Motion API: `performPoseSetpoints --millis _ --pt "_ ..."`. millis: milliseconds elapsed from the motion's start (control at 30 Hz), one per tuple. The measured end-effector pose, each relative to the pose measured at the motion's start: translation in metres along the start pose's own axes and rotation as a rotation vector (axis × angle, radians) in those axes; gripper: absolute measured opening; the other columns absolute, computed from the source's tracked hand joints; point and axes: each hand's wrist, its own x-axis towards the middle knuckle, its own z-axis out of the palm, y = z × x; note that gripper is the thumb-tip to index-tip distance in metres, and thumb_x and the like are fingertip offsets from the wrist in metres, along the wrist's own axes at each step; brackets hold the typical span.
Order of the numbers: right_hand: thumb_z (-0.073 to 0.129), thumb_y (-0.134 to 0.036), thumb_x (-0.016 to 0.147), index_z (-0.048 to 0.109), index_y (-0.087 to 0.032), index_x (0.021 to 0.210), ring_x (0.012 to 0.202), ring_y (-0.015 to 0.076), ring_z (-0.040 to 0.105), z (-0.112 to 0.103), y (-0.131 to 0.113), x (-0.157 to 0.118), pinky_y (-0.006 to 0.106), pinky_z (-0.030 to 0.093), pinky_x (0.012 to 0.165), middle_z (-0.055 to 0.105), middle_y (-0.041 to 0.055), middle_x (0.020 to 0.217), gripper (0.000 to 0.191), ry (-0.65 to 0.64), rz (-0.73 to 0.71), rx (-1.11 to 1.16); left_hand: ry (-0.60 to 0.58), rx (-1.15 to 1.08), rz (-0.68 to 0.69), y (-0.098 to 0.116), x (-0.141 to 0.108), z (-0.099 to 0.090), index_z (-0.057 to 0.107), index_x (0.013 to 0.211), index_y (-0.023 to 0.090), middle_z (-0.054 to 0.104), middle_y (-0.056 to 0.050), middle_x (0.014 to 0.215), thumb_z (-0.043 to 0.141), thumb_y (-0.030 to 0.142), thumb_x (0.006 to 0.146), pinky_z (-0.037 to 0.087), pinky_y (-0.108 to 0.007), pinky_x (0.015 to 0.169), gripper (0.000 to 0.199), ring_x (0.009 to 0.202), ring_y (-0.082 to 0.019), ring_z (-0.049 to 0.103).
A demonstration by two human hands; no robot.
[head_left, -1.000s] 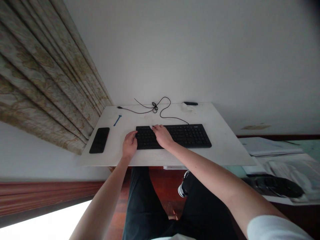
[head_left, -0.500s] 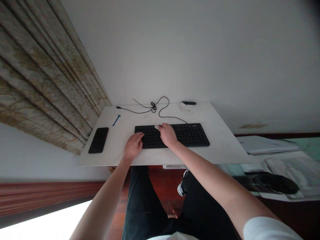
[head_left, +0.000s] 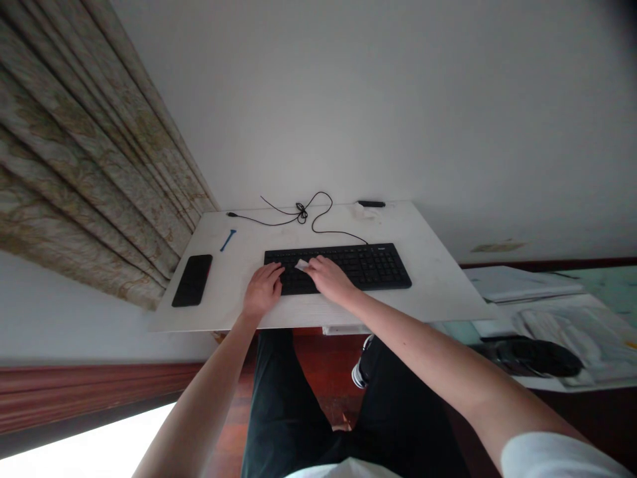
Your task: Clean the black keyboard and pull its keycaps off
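A black keyboard (head_left: 368, 269) lies along the front part of a white table (head_left: 438, 292). My left hand (head_left: 262, 290) rests on the keyboard's left end, its fingers stretched out over the edge and the leftmost keys. Pinched in the fingers of my right hand (head_left: 328, 275) is a small white tissue (head_left: 301, 265), held over the left-middle keys. Part of the tissue is hidden by the fingers. Whether it touches the keys I cannot tell.
The keyboard's cable (head_left: 323, 211) lies bundled behind it. On the left are a black phone (head_left: 192, 280) and a small blue brush-like tool (head_left: 228, 239). A black pen-like object (head_left: 371, 204) sits at the back edge. Papers (head_left: 522, 285) and a black bag-like item (head_left: 537, 356) lie to the right.
My right hand has moved the tissue nearer to me and slightly left over the keys, from the back row. My left hand stays on the keyboard's left end. The view has shifted slightly.
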Motion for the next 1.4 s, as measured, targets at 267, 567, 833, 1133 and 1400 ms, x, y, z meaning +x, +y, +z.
performPoseSetpoints --millis 267,567,833,1133,1400 --pt "0.041 -0.001 0.093 0.070 -0.009 0.126 0.107 0.0293 0.055 -0.004 0.036 -0.005 0.043 0.044 0.099 0.066 0.0189 0.114 0.044 0.131 0.450 -0.039 -0.004 0.033 0.001 0.005 0.001 0.002 0.068 0.126 0.022 0.067 -0.012 0.131 0.051 0.020 0.094 0.044 -0.052 0.113 0.036 0.126 -0.029 0.059" --pt "0.049 -0.004 0.094 0.066 -0.009 0.123 0.107 0.0255 0.053 0.019 -0.042 -0.006 0.039 0.044 0.097 0.062 0.0153 0.117 0.034 0.034 -0.007 0.041 -0.125 0.180 0.060 0.019 0.008 0.012 0.061 0.135 0.018 0.062 -0.014 0.138 0.042 0.015 0.096 0.042 -0.053 0.115 0.044 0.133 -0.030 0.054" --pt "0.045 -0.002 0.092 0.072 -0.013 0.121 0.103 0.0292 0.054 -0.012 0.065 -0.039 0.042 0.044 0.093 0.065 0.0161 0.110 0.041 0.149 0.460 -0.123 -0.071 0.314 0.002 0.035 0.009 0.021 0.061 0.135 0.019 0.064 -0.014 0.136 0.042 0.024 0.100 0.043 -0.052 0.113 0.040 0.131 -0.030 0.054" --pt "0.056 -0.001 0.089 0.066 -0.019 0.129 0.103 0.0234 0.055 0.015 -0.015 -0.033 0.036 0.045 0.094 0.062 0.0093 0.109 0.046 0.096 0.042 0.084 -0.088 0.377 -0.026 0.050 0.015 0.024 0.063 0.135 0.024 0.063 -0.015 0.135 0.045 0.023 0.098 0.039 -0.056 0.113 0.042 0.130 -0.031 0.054" --pt "0.048 -0.003 0.093 0.073 -0.018 0.117 0.096 0.0255 0.054 -0.011 0.063 -0.054 0.038 0.044 0.087 0.064 0.0108 0.102 0.037 0.165 0.335 -0.113 -0.088 0.383 -0.028 0.052 0.016 0.021 0.064 0.134 0.025 0.064 -0.014 0.133 0.045 0.023 0.098 0.040 -0.055 0.113 0.040 0.129 -0.031 0.055"
